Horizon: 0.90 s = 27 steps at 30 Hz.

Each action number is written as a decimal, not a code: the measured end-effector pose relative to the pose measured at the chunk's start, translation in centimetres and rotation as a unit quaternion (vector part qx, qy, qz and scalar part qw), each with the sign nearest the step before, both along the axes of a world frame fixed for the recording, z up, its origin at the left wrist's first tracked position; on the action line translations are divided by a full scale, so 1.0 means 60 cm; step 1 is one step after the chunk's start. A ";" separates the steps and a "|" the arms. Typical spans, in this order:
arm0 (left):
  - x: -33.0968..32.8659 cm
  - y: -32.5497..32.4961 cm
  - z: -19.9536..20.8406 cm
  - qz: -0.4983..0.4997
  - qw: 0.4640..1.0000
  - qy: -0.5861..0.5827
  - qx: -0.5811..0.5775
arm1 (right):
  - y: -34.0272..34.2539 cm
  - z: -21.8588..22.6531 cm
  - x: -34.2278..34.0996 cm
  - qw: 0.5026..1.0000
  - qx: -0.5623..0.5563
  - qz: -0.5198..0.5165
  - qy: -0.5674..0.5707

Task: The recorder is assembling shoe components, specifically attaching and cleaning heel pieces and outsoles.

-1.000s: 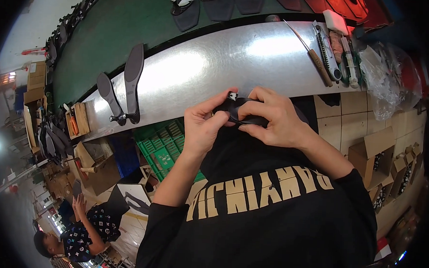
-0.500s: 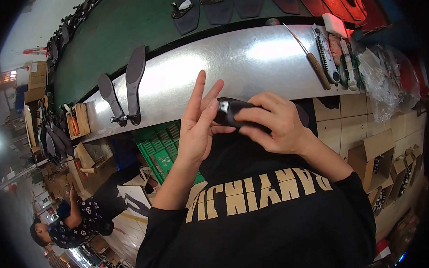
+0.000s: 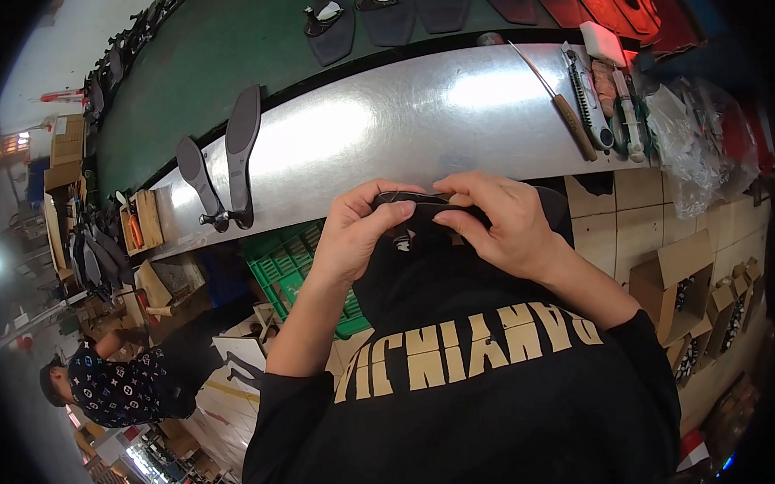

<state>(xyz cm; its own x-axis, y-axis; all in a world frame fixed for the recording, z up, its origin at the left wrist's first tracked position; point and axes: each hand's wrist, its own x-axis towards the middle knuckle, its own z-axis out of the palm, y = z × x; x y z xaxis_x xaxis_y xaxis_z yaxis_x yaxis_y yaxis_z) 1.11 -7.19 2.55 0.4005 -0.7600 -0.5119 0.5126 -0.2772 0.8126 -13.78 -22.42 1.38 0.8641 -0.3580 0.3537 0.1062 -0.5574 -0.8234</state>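
Above my lap I hold a black sandal [image 3: 425, 216], tilted so that mostly its thin edge shows. A small shiny piece hangs below it near my left fingers. My left hand [image 3: 351, 232] is closed on the left end, thumb on the near side. From the right, my right hand [image 3: 505, 219] pinches the same sandal between thumb and fingers. Its right part lies behind that hand. Two dark sandals [image 3: 243, 136] lie sole up on the metal bench ledge [image 3: 393, 112], to the left beyond my hands.
A green belt [image 3: 205, 52] behind the ledge carries several black soles. At the right lie a wooden-handled awl [image 3: 574, 129], a cutter [image 3: 591, 104], a white block [image 3: 602, 44] and a plastic bag [image 3: 690, 143]. A green crate [image 3: 286, 276] stands below; a co-worker [image 3: 113, 377] is at the left.
My left fingers, stretched out before, have closed on the sandal. The sandal has been turned more edge-on, and my right hand has shifted its grip. The co-worker has moved a little.
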 end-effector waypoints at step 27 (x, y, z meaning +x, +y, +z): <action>0.017 0.037 -0.094 0.264 0.910 0.310 -0.076 | -0.146 -0.110 -0.011 0.911 -0.264 -0.281 0.144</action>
<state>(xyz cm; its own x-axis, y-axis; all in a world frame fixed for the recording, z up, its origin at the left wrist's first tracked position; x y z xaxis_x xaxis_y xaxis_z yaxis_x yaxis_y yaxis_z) 2.12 -4.99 -3.10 0.4005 -0.6255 -0.6696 0.9149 0.2323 0.3301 -14.45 -31.16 -5.19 0.6810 -0.6188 0.3917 -0.4972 -0.7833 -0.3732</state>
